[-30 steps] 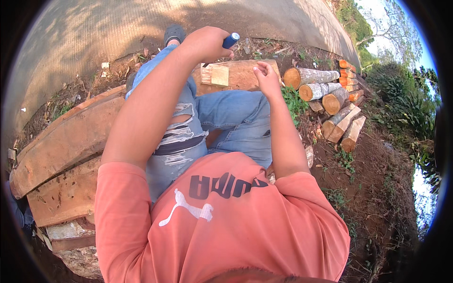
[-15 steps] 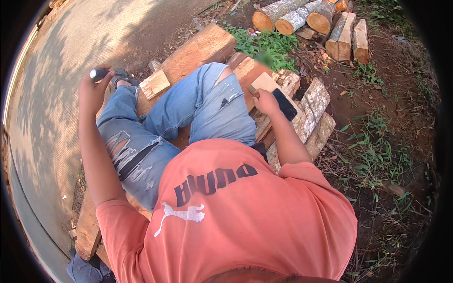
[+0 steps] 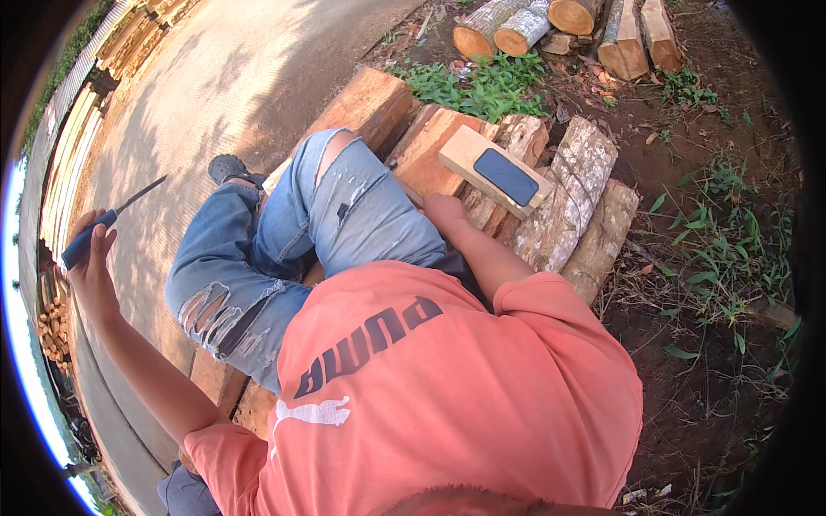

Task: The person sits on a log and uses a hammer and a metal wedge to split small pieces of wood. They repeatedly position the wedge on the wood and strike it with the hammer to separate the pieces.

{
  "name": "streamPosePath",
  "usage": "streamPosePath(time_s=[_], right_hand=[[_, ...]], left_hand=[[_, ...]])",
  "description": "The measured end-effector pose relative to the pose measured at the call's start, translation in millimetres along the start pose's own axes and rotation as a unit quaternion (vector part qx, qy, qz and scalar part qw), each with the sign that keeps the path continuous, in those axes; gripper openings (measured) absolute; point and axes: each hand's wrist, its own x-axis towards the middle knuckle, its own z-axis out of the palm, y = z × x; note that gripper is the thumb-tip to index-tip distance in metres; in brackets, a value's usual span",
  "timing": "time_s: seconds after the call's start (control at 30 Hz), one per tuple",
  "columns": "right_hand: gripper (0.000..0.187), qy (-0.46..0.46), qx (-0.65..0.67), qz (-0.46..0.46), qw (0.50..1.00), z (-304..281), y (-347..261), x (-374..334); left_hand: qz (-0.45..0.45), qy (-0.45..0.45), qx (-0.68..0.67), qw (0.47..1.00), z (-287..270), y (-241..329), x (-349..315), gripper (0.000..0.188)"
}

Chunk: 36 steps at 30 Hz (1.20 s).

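Note:
Raised out to the left, my left hand (image 3: 93, 273) is closed around the dark blue handle of a screwdriver (image 3: 89, 238). Its thin dark shaft points up and to the right, over the pavement. My right hand (image 3: 443, 211) is low beside my right thigh, over the timber. Its fingers look curled, but the thigh partly hides them, and what they hold cannot be made out. Just beyond that hand a pale wooden block (image 3: 463, 151) lies on the timber, with a dark-screened phone (image 3: 506, 176) flat on top.
I sit on a stack of squared timbers (image 3: 434, 155) and bark-covered slabs (image 3: 568, 193). Cut logs (image 3: 512, 39) lie at the far right. Green weeds (image 3: 482, 90) grow between. Pavement (image 3: 249, 69) runs along the left, with stacked planks (image 3: 73, 155) beyond.
My left hand has swung outward to the left and lower, and the screwdriver's shaft now shows. My right hand has drawn back from the phone and block toward my thigh. The view has shifted.

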Motion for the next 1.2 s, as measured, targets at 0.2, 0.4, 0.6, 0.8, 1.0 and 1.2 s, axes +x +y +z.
streamPosePath(time_s=[0.2,0.4,0.6,0.8,1.0,1.2], right_hand=[[0.032,-0.045,0.045,0.036,0.997,-9,1,6],[0.032,-0.002,0.070,0.018,0.997,-39,6,4],[0.015,-0.083,0.483,0.164,0.856,-121,-30,19],[0.017,0.008,0.655,0.066,0.753,-182,-121,44],[0.015,0.012,0.684,0.044,0.728,-192,-210,98],[0.011,-0.146,0.676,0.008,0.722,-135,-268,137]], left_hand=[[-0.021,-0.062,-0.026,0.998,52,-16,25,0.039],[-0.060,-0.171,0.002,0.983,123,-67,42,0.031],[-0.090,-0.281,0.057,0.954,184,-134,62,0.031],[-0.064,-0.299,0.099,0.947,221,-187,62,0.031],[-0.052,-0.284,0.018,0.957,226,-205,60,0.027],[-0.066,-0.249,-0.013,0.966,237,-216,59,0.027]])
